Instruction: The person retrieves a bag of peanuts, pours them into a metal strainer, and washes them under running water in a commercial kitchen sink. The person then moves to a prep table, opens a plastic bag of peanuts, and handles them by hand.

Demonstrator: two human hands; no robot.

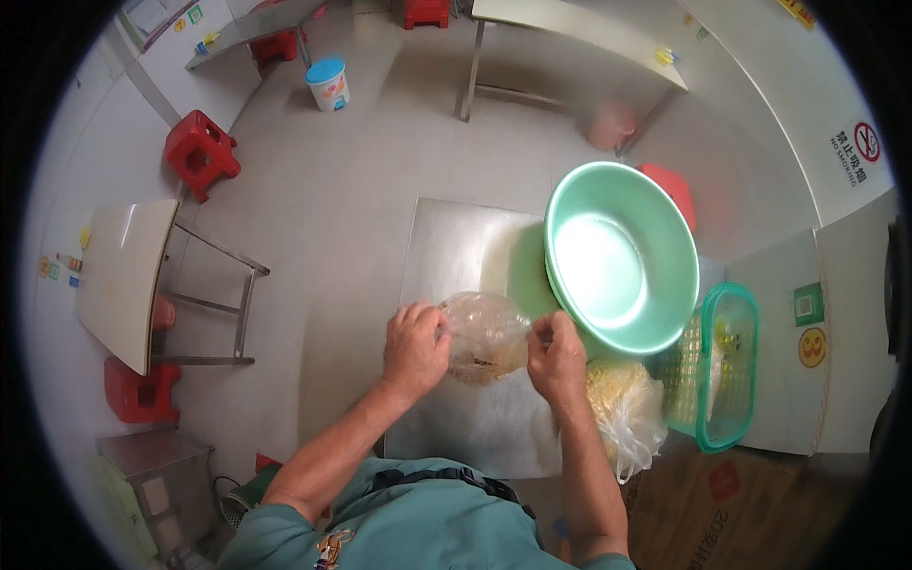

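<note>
A clear plastic bag [488, 328] stands on the stainless steel tabletop [470, 420] in front of me, with brownish contents at its bottom that I cannot make out. My left hand [419, 342] pinches the left side of its rim. On the opposite side, my right hand [557, 353] grips the rim between thumb and curled fingers. A large green plastic basin [620, 256] sits just beyond my right hand, its inside bare. Beside my right forearm rests a plastic bag of pale yellow food [620, 406], its handles gathered.
A green plastic basket [730, 370] stands at the right by the wall. Below it is a brown cardboard box [712, 506]. Across the tiled floor are a white table [128, 278], a red plastic stool [201, 153], a lidded bin [329, 85] and another white table [570, 32].
</note>
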